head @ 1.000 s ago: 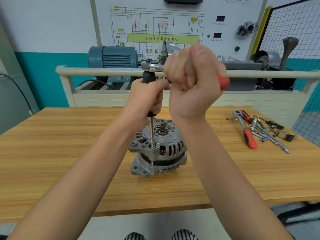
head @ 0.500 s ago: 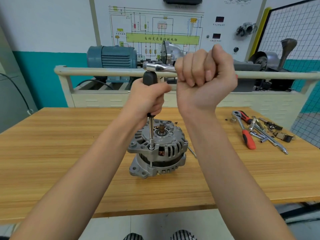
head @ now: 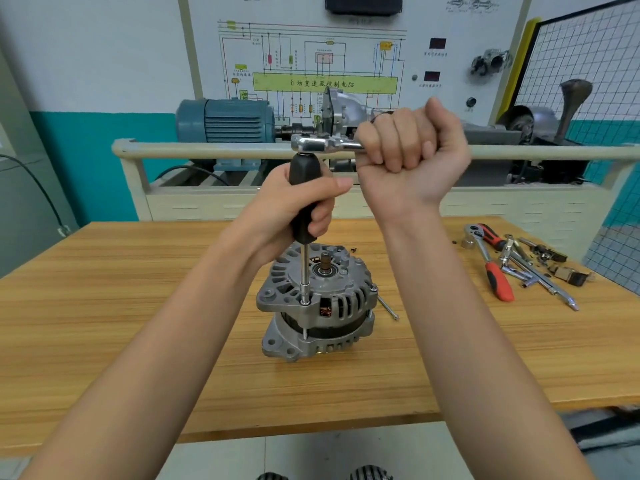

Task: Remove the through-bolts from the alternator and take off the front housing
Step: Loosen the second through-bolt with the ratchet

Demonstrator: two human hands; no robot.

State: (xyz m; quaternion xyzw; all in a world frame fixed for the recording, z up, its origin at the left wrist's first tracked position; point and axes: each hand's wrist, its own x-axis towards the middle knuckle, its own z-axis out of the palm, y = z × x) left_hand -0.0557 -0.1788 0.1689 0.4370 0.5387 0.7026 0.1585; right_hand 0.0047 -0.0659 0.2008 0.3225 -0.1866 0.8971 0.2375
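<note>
- Left hand (head: 294,206) wraps its fingers round the black plastic handle of a long steel socket driver (head: 304,199), holding the shaft plumb so the socket stays seated on a through-bolt head (head: 304,301) directly below that hand.
- Right hand (head: 412,150) fists round the chrome ratchet wrench (head: 325,143), mounted on the driver's top just above the left hand; likely for extra turning force.
- Below both hands, the grey cast-aluminium alternator (head: 317,303) stands shaft-up on the wooden tabletop (head: 138,306), front housing apparently unremoved.
- Right of the right hand lie a red-handled ratchet (head: 493,268) and loose steel tools (head: 536,268), set within reach.
</note>
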